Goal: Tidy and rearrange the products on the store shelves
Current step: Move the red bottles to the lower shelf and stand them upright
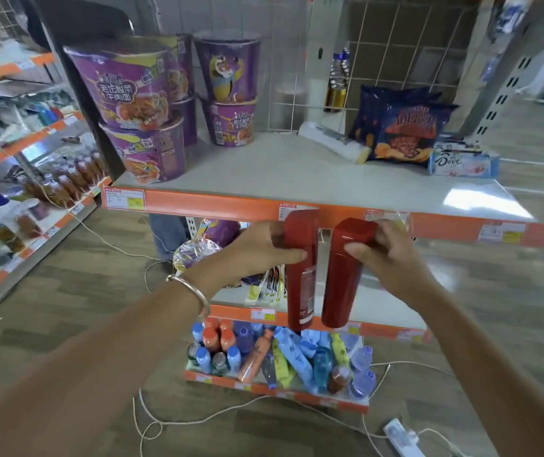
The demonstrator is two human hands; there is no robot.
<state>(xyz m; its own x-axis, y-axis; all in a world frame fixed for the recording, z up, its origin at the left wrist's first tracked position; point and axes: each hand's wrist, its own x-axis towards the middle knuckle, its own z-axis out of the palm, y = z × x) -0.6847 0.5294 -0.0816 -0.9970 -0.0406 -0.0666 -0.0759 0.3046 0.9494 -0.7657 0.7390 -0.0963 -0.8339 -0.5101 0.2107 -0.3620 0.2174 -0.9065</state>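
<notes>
While the left hand (pixel 265 247) and right hand (pixel 384 255) each clasp a red bottle (pixel 301 272), lift both toward twelve o'clock, onto the bare top shelf (pixel 284 173), set upright

We read "Dove" on the pale blue box (pixel 464 163) at the right end of the top shelf (pixel 264 173), Chinese characters "牛肉面" on the purple noodle cups (pixel 125 90) at that shelf's left end, price tags too blurred for us.
</notes>
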